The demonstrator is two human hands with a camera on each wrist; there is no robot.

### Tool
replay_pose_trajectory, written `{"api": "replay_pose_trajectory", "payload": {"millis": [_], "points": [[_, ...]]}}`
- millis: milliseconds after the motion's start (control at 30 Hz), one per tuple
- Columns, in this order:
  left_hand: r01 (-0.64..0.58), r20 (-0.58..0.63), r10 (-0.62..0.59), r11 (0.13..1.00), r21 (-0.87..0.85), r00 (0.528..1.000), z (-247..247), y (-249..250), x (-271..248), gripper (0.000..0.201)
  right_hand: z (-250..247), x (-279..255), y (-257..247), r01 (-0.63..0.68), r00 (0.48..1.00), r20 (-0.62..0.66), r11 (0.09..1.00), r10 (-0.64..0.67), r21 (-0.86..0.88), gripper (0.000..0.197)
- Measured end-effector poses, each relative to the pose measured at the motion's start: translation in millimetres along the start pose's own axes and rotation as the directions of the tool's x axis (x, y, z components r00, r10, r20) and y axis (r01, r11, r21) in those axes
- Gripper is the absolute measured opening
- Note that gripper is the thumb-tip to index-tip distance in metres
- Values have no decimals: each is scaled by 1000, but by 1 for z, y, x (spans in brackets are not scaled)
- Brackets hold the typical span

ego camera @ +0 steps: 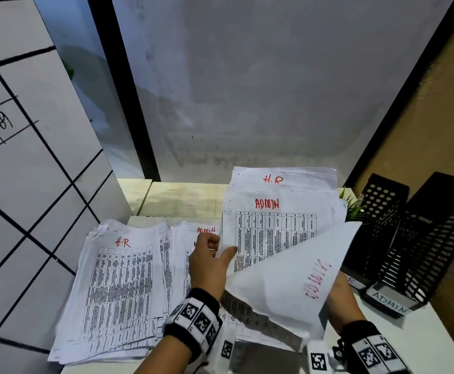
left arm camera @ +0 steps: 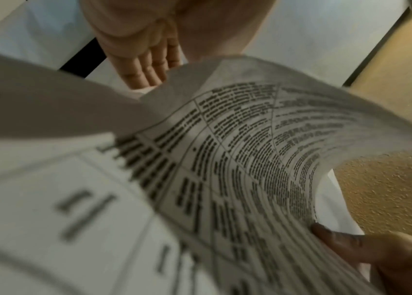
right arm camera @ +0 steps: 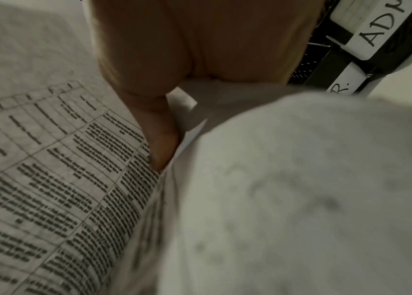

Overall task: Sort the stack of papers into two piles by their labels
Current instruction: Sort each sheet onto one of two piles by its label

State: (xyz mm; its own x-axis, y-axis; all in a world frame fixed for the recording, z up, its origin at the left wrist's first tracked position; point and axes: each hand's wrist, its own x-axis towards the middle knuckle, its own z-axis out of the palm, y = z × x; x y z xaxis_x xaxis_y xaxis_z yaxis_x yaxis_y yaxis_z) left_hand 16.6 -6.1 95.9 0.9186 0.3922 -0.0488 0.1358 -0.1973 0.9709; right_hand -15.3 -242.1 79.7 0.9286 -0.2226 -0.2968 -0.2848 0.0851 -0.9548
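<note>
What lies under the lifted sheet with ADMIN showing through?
Under the lifted sheet lies the unsorted stack, its top page labelled ADMIN. The lower right of that page is covered; deeper pages' labels are hidden, except one H.R.

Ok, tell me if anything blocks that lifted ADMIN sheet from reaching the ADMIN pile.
Only the left hand lies between the lifted sheet, held by the right hand, and the ADMIN pile; nothing else visible.

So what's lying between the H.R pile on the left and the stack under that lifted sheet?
In the head view, an ADMIN pile lies between the H.R pile and the stack, partly behind the left hand.
</note>
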Motion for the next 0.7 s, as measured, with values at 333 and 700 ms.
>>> {"api": "replay_pose_trajectory", "payload": {"millis": [333, 700], "points": [[-265, -18, 266, 964, 17, 964, -5, -1, -5, 18, 4, -3, -4, -69, 998, 18, 996, 68, 56, 30], [-525, 12, 525, 851, 26, 851, -13, 0, -22, 16, 3, -6, -6, -68, 998, -1, 991, 68, 120, 82]]}}
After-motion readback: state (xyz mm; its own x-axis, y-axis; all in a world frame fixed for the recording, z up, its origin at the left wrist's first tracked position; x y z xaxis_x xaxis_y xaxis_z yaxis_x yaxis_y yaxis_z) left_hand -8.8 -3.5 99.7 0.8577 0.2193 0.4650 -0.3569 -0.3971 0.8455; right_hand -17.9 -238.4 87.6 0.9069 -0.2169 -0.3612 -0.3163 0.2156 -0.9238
